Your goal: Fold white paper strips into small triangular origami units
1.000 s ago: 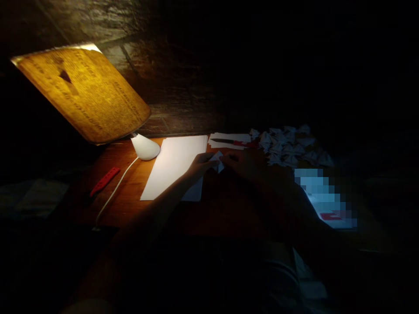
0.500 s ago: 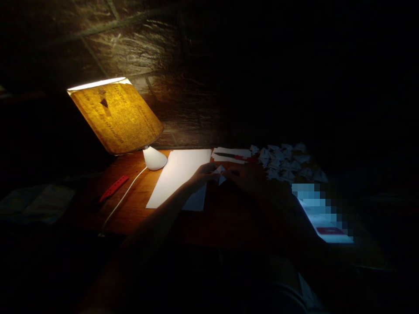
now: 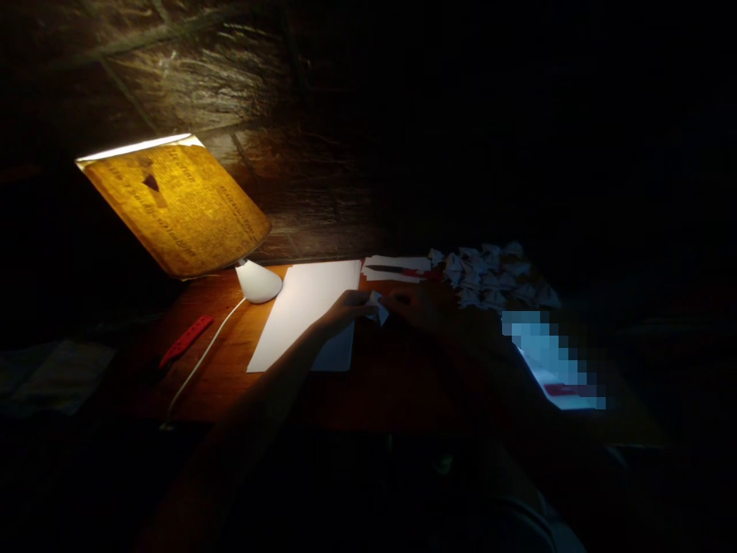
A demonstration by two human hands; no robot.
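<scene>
A small folded piece of white paper (image 3: 378, 309) is held up over the table between my two hands. My left hand (image 3: 348, 306) is closed on its left side, fingers pinching it. On the other side my right hand (image 3: 408, 306) has its fingertips at the paper's right edge; that hand lies in deep shadow, and its fingers look bent together. Under my left forearm lies a stack of white paper sheets (image 3: 311, 296). Many folded paper pieces (image 3: 489, 276) sit in a dim cluster to the right, beyond my right hand.
A lit lamp with a yellow printed shade (image 3: 184, 207) and white base (image 3: 259, 283) stands at the left, its white cord (image 3: 201, 361) running forward. A red knife-like tool (image 3: 187, 339) lies nearby. Smaller paper sheets (image 3: 397, 263) carry a dark blade (image 3: 385, 269). A glowing screen (image 3: 553, 369) lies right.
The whole view has shifted, so the lamp and table appear farther left. Both hands keep hold of the folded paper, which now looks turned slightly.
</scene>
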